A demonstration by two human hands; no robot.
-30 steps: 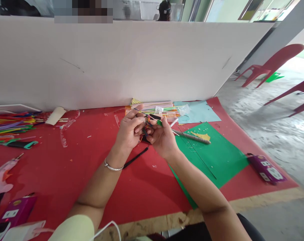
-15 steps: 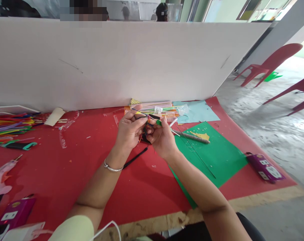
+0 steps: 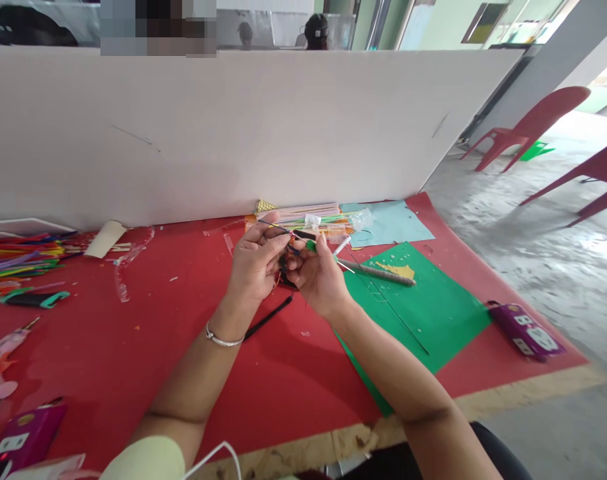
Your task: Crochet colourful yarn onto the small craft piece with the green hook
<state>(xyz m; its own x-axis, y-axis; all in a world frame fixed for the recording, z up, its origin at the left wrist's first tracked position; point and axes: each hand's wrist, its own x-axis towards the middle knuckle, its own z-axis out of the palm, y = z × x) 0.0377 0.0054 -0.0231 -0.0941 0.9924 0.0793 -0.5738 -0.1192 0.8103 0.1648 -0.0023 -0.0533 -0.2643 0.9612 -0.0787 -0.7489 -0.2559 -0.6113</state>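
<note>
Both hands meet over the middle of the red sheet [image 3: 183, 373]. My left hand [image 3: 256, 263] pinches a thin dark stem [image 3: 273, 226] between thumb and fingers. My right hand [image 3: 321, 273] is closed beside it, holding a small green piece [image 3: 311, 245] near the thumb. Between the hands is a small dark, multicoloured bundle [image 3: 285, 260], partly covered by fingers, so its shape is unclear. Below them a black fuzzy stem [image 3: 271, 317] lies slanted on the red sheet.
A green sheet [image 3: 418, 307] bears a brown rod [image 3: 383, 272] and a yellow scrap. Colourful stems [image 3: 23, 257] and a pink glue gun [image 3: 3, 360] lie left. Purple boxes [image 3: 526, 330] sit at both sides. A white partition [image 3: 263, 127] stands behind.
The whole view has shifted slightly. Both hands stay together around the small bundle, with only slight finger movement.
</note>
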